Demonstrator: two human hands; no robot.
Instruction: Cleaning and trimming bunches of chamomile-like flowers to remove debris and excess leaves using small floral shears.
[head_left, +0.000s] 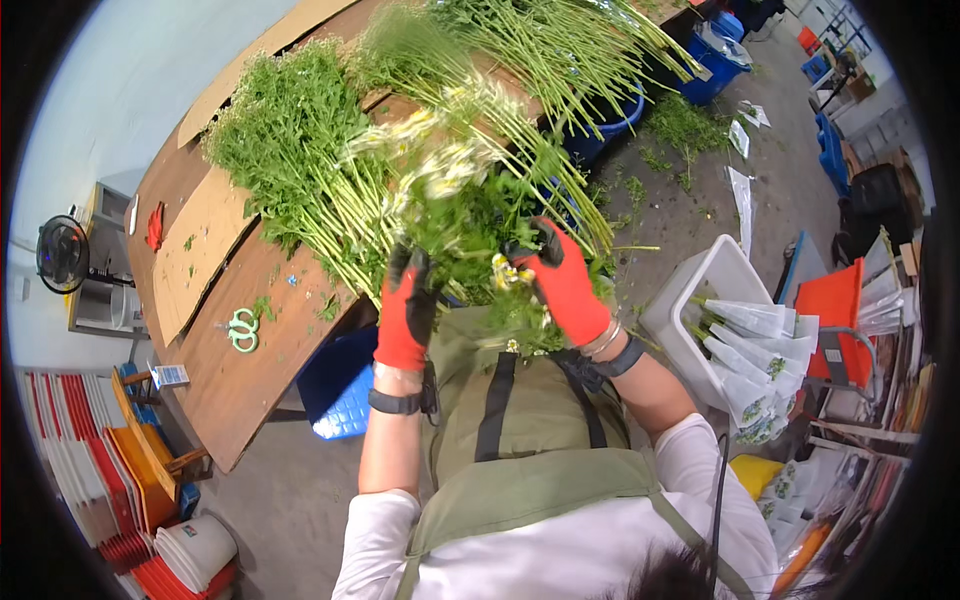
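My left hand (407, 307), in a red glove with dark palm, is raised at the near side of a blurred bunch of white and yellow daisy-like flowers (450, 169). At the right of this bunch, my right hand (562, 281), gloved alike, has its fingers curled around green foliage and small blossoms; the stems within are hidden. Whether my left fingers grip stems cannot be made out. Behind lie a leafy bundle of cut stems (296, 135) on the left and a larger pile of long green stems (540, 52) at the back.
Green-handled scissors (244, 330) and cardboard (199, 247) lie on the brown wooden table (262, 375). A white tub (675, 300) with paper-wrapped bunches (757, 352) stands at the right. Blue buckets (709, 71) stand beyond, and a blue crate (341, 390) is below the table edge. Cuttings litter the floor.
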